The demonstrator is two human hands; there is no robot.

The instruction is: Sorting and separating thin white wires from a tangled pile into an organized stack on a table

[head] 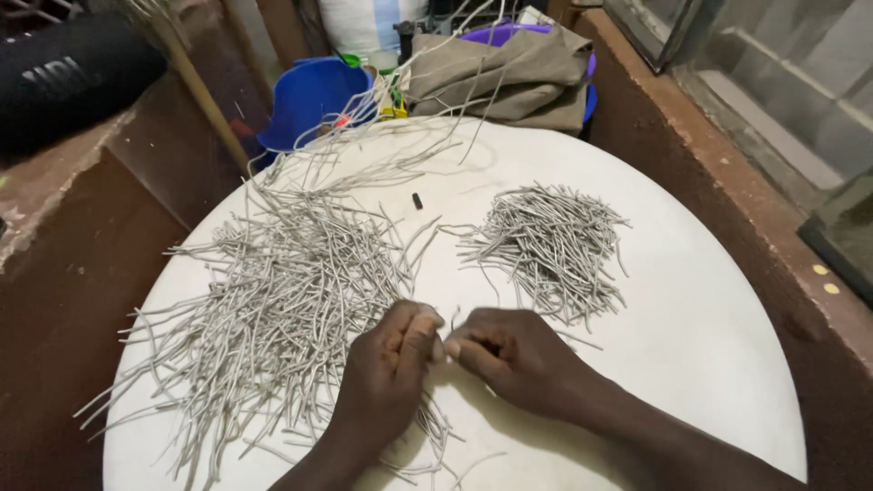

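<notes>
Pinched between the fingertips of both your hands is one short, thin grey wire piece [454,317], its end sticking up just above where the fingers meet. Your left hand [389,364] is curled into a loose fist, thumb and forefinger pressed together on the wire, and your right hand [509,350] meets it fingertip to fingertip, closed the same way on the same piece. Both hands hover low over the round white table top [709,327], near its front middle.

Under and to the left of your left hand lies the big loose heap of long grey wire strands [273,309], spread fan-like across the left half of the table, with some strands running beneath your wrist and out past the table's near edge. Just beyond your right hand sits the smaller, tidier pile of short grey wire pieces [550,241], its nearest strands close to your knuckles. Between the two piles, further back, a small dark oblong object [417,201] lies alone on the white surface.

Behind the table, a folded khaki cloth [518,73] rests at the far edge, a blue plastic bucket [314,95] stands to its left, and a black cylindrical speaker [73,77] lies on the brown ledge at far left.
</notes>
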